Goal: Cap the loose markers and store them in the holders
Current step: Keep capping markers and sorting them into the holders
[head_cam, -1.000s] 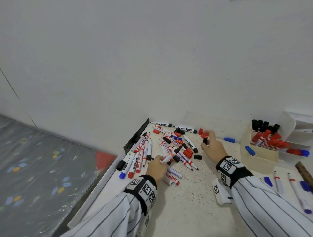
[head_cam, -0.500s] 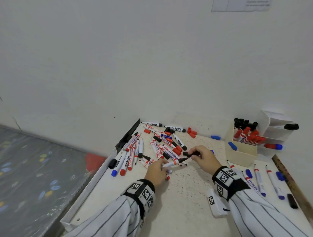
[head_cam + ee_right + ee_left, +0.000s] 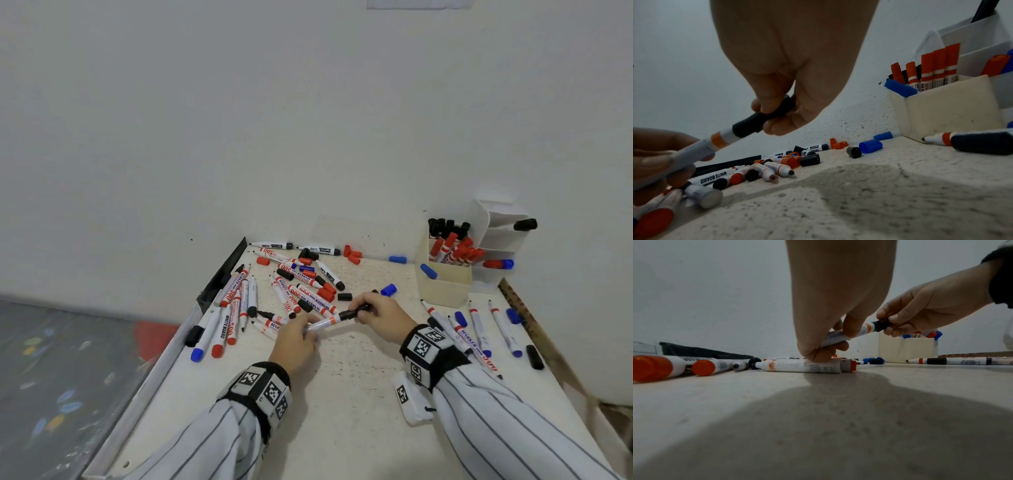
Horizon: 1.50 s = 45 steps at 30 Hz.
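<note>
Over on the left of the white table point(image 3: 342, 428), capped red and blue markers point(image 3: 219, 329) lie in a row beside the black strip along the edge. Next comes the big scatter of loose markers and caps point(image 3: 301, 284) toward the wall. In front of it, the left hand point(image 3: 297, 337) has its fingers curled round the white barrel of a marker point(image 3: 325, 322), lifted just off the table and tilted. The black cap point(image 3: 760, 121) sits on the marker's tip end, past the orange band, and the right hand point(image 3: 378, 317) pinches that cap between thumb and curled fingers. Further right, more markers point(image 3: 479, 329) lie loose on the table. Behind them the cream holder point(image 3: 445, 281) stands full of red and black capped markers, with a white tiered holder point(image 3: 496, 233) against the wall.
</note>
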Each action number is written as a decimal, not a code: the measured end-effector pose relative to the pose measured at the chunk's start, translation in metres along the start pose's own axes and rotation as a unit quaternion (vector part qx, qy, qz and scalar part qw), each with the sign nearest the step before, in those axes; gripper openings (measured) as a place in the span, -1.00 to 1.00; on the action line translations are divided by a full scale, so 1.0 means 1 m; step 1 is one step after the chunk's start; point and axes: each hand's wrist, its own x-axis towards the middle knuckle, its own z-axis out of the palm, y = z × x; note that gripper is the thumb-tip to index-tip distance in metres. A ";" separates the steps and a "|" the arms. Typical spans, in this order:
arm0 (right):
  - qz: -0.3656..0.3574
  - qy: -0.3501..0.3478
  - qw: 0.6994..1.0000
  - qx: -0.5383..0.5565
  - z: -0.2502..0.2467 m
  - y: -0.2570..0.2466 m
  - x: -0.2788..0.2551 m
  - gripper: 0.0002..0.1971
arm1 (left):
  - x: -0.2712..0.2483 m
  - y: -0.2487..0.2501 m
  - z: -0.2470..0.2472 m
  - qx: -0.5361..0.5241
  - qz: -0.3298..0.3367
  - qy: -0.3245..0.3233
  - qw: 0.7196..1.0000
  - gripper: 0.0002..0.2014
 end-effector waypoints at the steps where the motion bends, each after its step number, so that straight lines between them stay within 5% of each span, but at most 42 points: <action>1: 0.004 -0.001 1.000 0.005 0.001 -0.001 -0.001 -0.72 | -0.003 0.002 0.001 -0.002 0.011 -0.006 1.000 -0.84; 5: 0.045 0.018 0.998 0.041 0.008 -0.006 -0.009 -0.96 | 0.001 0.002 -0.001 -0.011 0.036 -0.035 0.999 -0.87; 10: 0.082 0.026 0.993 -0.078 0.009 -0.006 -0.013 -0.55 | 0.005 -0.006 -0.002 -0.008 0.049 -0.064 0.997 -0.85; 17: 0.121 0.051 0.987 -0.090 0.009 -0.003 -0.017 -0.50 | 0.004 -0.002 -0.001 0.019 0.071 -0.109 0.991 -0.77; 26: 0.065 0.069 0.995 -0.018 0.011 -0.004 -0.023 -0.60 | 0.002 -0.004 -0.004 0.005 0.088 -0.134 0.987 -0.68; 29: 0.064 0.053 0.996 -0.042 0.008 -0.006 -0.024 -0.52 | 0.003 -0.004 -0.003 -0.005 0.083 -0.119 0.989 -0.83; 33: 0.073 0.044 0.994 -0.062 0.006 -0.008 -0.023 -0.46 | 0.004 -0.006 -0.003 -0.022 0.079 -0.107 0.991 -0.72; 37: 0.052 0.044 0.997 -0.035 0.010 -0.003 -0.027 -0.57 | 0.003 -0.007 -0.003 -0.020 0.082 -0.138 0.987 -0.82; 45: 0.029 -0.002 0.999 -0.034 0.009 0.000 -0.029 -0.69 | 0.002 -0.004 -0.002 -0.044 0.077 -0.150 0.985 -0.70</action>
